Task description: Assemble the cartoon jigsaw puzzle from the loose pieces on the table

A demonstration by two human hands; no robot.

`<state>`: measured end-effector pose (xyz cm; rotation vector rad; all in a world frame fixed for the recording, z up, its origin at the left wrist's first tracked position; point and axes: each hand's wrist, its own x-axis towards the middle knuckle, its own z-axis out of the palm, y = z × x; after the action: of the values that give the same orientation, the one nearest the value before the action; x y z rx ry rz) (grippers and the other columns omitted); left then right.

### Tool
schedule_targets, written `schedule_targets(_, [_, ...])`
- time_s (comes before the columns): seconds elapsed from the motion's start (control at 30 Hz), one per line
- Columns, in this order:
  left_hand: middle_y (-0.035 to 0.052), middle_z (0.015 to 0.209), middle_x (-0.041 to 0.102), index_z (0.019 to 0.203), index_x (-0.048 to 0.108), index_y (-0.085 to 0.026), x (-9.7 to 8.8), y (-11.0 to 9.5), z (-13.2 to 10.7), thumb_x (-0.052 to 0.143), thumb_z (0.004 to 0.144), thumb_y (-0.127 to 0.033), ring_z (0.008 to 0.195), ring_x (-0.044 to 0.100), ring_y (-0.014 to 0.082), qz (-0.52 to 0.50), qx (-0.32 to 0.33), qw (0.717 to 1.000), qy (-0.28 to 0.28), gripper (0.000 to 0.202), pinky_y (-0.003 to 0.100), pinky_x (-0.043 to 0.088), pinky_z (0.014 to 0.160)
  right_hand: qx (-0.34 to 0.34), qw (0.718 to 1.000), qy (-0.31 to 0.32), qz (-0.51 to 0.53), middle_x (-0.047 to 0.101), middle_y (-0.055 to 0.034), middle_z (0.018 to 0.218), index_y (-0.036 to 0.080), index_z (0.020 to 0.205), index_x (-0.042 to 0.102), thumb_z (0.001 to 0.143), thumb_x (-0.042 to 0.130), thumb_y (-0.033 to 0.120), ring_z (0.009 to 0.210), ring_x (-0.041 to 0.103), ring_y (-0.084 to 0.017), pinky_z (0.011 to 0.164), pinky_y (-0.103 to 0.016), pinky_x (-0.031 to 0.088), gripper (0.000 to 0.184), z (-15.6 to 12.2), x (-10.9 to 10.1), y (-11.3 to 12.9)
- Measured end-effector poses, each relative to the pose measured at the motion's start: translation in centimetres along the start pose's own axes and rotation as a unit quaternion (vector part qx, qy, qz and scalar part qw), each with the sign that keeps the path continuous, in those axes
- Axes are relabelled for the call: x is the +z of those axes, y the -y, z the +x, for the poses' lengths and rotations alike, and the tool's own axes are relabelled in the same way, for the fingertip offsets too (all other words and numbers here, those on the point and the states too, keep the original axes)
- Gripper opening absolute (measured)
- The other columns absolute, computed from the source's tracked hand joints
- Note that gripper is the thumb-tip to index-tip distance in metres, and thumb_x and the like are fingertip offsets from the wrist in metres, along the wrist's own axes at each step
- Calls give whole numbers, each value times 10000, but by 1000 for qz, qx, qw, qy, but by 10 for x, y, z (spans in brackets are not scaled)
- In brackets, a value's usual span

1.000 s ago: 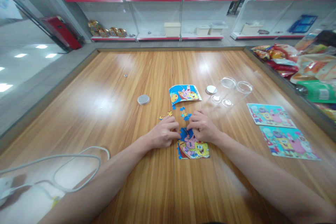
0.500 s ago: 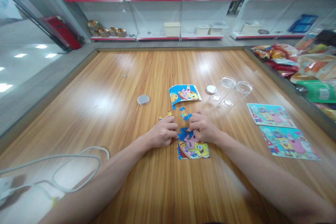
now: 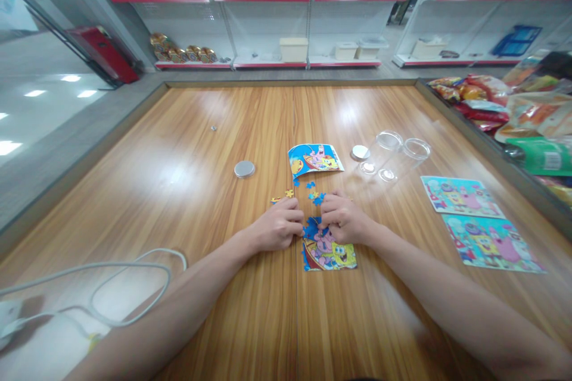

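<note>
A partly joined jigsaw puzzle (image 3: 330, 253) with a yellow and a pink cartoon figure lies flat on the wooden table. My right hand (image 3: 346, 219) is closed, its fingertips on the puzzle's upper part and covering its top right. Beside the upper left edge, my left hand (image 3: 279, 225) is curled closed; anything in its fingers is hidden. Loose blue puzzle pieces (image 3: 319, 199) lie just above, close to the right fingers. A yellow piece (image 3: 289, 193) rests beyond the left knuckles. Farther back is a curled picture sheet (image 3: 316, 158) with a matching scene.
Two clear plastic jars (image 3: 413, 155) stand right of the picture sheet, near a silver lid (image 3: 360, 153). Another lid (image 3: 244, 169) lies left. Two cartoon pictures (image 3: 462, 196) are at right. A white cable (image 3: 165, 280) loops by my left forearm. Snack bags (image 3: 531, 116) crowd the right edge.
My right fingertips have shifted very slightly down and left over the top of the puzzle. My left hand stays almost still.
</note>
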<state>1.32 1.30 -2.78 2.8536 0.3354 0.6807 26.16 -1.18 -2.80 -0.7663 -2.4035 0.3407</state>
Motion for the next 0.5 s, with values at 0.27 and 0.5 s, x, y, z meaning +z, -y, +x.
schedule_targets(0.27, [23,756,599,742,664,-208,-6,-6,2,593,836,-73,780,430,181,1,30,999,19,179,345,353,715,7,1000,4,9,624,11,629,220,630,682,650,539,16,701,530,-166,749,-369,271,250,0,-1,0])
schedule_targets(0.5, [19,799,630,921,689,-233,-5,-14,3,612,814,-70,822,475,187,-10,56,997,43,209,356,367,741,8,1000,12,4,609,12,618,217,608,665,628,521,16,700,518,-168,759,-371,272,247,0,-1,0])
